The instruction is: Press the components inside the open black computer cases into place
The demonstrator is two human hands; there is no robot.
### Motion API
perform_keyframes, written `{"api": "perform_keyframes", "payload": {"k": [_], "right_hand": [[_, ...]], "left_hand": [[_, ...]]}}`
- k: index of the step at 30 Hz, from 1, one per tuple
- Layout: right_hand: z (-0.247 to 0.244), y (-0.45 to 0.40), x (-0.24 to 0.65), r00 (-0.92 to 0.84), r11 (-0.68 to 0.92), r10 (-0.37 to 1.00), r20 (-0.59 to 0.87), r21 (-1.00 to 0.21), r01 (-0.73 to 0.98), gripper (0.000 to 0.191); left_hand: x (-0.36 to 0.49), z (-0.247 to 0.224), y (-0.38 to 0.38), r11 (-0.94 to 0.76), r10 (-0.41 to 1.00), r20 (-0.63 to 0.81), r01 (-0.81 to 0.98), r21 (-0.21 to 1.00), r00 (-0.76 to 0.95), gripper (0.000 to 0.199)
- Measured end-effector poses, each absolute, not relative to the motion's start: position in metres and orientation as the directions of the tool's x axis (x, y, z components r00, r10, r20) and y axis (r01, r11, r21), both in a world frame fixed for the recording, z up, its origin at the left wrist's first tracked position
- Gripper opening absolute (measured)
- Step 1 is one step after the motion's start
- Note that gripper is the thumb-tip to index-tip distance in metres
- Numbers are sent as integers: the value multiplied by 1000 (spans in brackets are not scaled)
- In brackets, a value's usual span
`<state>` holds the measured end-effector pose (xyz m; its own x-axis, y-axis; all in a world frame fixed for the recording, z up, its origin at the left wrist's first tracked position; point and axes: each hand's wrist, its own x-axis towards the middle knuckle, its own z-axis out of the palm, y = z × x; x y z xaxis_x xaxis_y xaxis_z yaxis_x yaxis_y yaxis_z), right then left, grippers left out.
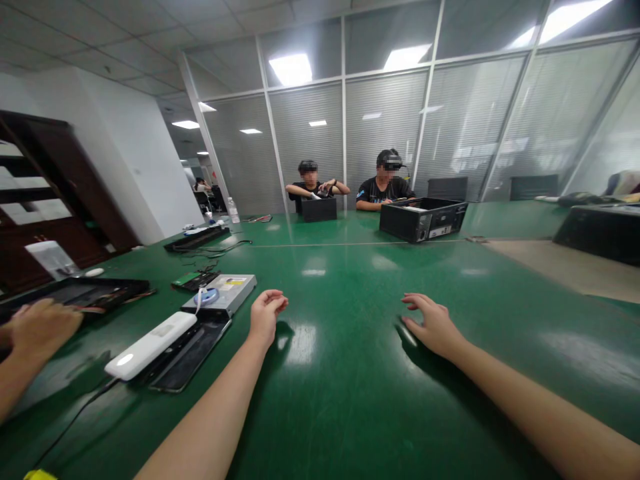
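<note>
Both hands hover just above a glossy green table [340,347]. My left hand [267,313] has its fingers curled together, and whatever may be between them is hidden. It is nearest to a silver optical drive [239,293], a little to its left. My right hand [433,323] is held with thumb and fingers apart, and nothing shows in it. A white power strip [153,345] lies left of my left forearm, over a flat black panel [193,353]. On the drive sits a blue-and-white round item [206,297].
At the left edge, another person's hand [45,327] is near a black tray-like case [100,293]. Two people sit across the table behind a small black box [320,209] and an open computer case [424,219]. Another black case [600,232] stands at right.
</note>
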<state>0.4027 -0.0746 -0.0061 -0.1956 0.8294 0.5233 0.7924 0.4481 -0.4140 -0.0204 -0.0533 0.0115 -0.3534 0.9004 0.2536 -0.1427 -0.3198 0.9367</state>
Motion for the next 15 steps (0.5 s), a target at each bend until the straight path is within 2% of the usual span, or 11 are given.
{"api": "perform_keyframes", "payload": {"k": [10,15], "right_hand": [[-5,-76,403,-181,433,841,509,-434,790,36],[-6,-75,403,-198,435,846,494,-427,792,36]], "left_hand": [[-17,16,-57,-329,901,261,-152,932,-347,32],[-20,17,-53,-328,870,260,-98,940,-420,36]]}}
